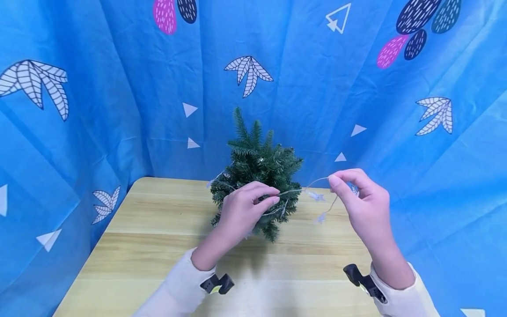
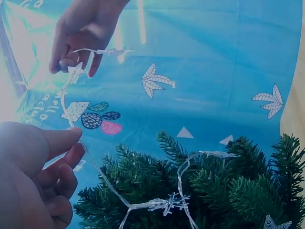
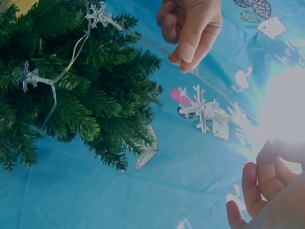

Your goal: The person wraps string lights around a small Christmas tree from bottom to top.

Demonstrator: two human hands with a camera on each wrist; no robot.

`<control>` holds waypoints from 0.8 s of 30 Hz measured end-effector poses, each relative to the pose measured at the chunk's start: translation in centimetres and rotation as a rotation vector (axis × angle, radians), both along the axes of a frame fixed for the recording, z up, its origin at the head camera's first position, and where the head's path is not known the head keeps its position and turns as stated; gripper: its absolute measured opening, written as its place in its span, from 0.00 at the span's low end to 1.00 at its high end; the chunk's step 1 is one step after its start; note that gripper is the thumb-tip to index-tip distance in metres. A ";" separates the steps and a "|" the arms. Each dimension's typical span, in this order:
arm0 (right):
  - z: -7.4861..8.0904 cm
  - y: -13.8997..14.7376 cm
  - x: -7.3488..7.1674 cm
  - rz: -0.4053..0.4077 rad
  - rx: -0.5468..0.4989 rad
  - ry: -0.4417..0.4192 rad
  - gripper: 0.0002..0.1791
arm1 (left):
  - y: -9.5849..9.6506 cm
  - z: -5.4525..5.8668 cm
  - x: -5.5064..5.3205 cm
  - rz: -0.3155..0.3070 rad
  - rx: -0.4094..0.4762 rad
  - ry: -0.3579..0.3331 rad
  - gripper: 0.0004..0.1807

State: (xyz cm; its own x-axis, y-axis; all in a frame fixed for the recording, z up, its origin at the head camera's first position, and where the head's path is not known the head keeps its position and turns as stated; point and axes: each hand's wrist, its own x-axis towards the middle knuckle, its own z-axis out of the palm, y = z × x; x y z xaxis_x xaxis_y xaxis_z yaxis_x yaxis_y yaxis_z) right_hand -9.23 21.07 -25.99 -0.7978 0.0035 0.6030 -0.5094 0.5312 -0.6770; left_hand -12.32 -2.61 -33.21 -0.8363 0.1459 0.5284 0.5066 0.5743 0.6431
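A small green artificial Christmas tree [image 1: 265, 163] stands on the wooden table. Around its branches runs a clear string of fairy lights [image 2: 108, 182] with snowflake and star ornaments. My left hand [image 1: 244, 208] pinches the wire between thumb and fingertips, just in front of the tree. Off to the right, my right hand [image 1: 366, 200] pinches the same wire, with a short end hanging from it. Between the hands hangs a clear snowflake light [image 3: 204, 109]; another snowflake [image 3: 98, 15] rests against the branches. The tree's base is hidden below the foliage.
The pale wooden tabletop [image 1: 158, 246] ends near the blue patterned curtain [image 1: 166, 88], which surrounds it at the back and sides. A black wrist camera [image 1: 217, 284] is strapped to the left sleeve and another camera [image 1: 364, 281] to the right sleeve.
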 end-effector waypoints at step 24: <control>1.6 6.0 -3.7 0.143 0.610 0.239 0.18 | 0.2 1.7 -1.9 -0.012 0.182 -0.020 0.06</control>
